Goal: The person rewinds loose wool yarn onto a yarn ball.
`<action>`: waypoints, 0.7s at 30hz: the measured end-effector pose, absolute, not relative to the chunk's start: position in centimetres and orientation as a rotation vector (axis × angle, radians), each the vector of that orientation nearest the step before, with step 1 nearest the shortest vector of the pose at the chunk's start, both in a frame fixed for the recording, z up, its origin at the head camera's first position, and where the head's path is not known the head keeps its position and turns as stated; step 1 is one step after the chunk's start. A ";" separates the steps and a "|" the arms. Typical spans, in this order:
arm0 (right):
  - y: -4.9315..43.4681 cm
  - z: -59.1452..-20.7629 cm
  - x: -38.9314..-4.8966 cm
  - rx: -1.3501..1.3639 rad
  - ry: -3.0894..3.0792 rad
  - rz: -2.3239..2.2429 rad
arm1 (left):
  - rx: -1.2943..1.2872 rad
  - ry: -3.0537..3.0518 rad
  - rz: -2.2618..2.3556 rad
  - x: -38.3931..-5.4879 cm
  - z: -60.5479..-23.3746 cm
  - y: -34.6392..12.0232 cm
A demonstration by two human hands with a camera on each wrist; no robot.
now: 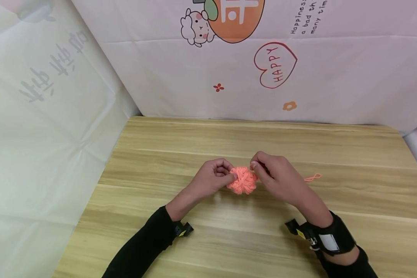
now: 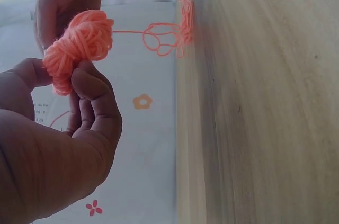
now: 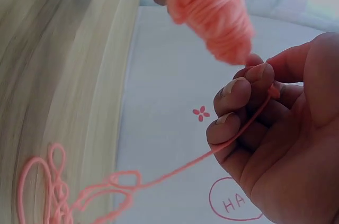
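My left hand [image 1: 208,180] grips a small ball of coral-pink yarn [image 1: 242,182] above the table, thumb on the near side. In the left wrist view the wound yarn bulges at its upper end, with crossing wraps round its middle. Just right of the ball, my right hand [image 1: 283,180] pinches the yarn strand [image 3: 183,168] between thumb and fingers. From those curled fingers, in the right wrist view, the strand runs down to a loose, looped heap of yarn [image 3: 58,192] on the table. My right forearm hides most of that heap in the head view.
The wooden table [image 1: 153,239] reaches back to a white printed cloth [image 1: 180,81] hanging behind it. Another pale cloth [image 1: 48,154] hangs along the left side. Each wrist wears a black band with a small camera, the right band [image 1: 337,235] standing over the table.
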State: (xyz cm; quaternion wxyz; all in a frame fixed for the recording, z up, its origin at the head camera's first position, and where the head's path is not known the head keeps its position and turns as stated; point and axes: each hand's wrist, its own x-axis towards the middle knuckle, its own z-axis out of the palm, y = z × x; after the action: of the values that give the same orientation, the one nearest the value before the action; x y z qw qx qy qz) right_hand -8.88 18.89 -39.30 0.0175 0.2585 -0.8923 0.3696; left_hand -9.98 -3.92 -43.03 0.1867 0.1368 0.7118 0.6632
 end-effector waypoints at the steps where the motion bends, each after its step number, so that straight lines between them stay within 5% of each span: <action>1: 18.8 -39.3 -8.8 0.810 -2.770 1.150 | 0.385 2.018 1.862 -10.0 -43.1 -3.9; 21: 16.0 -39.6 -7.3 0.991 -2.717 0.948 | 0.210 2.028 1.977 -10.2 -43.5 -4.1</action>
State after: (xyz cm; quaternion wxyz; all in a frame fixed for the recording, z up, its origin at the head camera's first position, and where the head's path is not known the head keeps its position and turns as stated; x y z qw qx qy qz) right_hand -7.25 15.98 -39.63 0.0490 0.3252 -0.8916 0.3112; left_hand -10.24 -4.08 -43.51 0.1502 0.0732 0.7060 0.6882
